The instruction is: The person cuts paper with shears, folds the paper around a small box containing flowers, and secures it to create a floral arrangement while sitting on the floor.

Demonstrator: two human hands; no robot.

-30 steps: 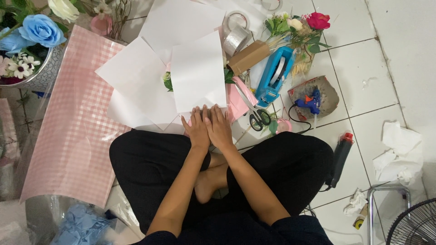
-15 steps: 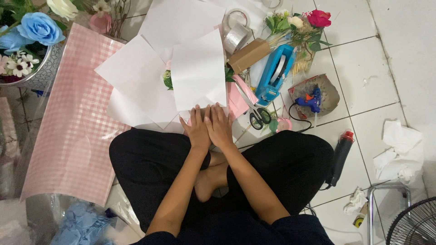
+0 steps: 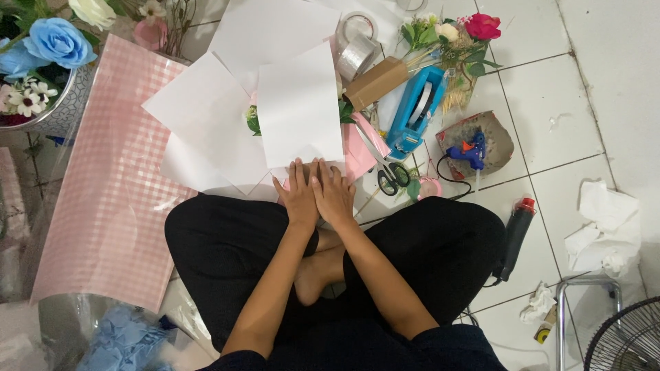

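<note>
I sit cross-legged on a white tiled floor. My left hand (image 3: 297,197) and my right hand (image 3: 335,196) lie side by side, fingers together, closed over the gathered lower end of a white paper wrap (image 3: 299,103). The wrap is built from several overlapping white sheets, with green leaves (image 3: 252,121) peeking out between them. A pink sheet (image 3: 357,148) shows under its right edge. What lies inside the wrap is hidden.
A pink checked wrapping sheet (image 3: 117,192) lies on the left. Scissors (image 3: 389,173), a blue tape dispenser (image 3: 414,110), a brown box (image 3: 377,82), tape rolls (image 3: 357,48) and a blue glue gun (image 3: 467,152) sit to the right. Artificial flowers (image 3: 58,41) fill a silver pot (image 3: 65,110).
</note>
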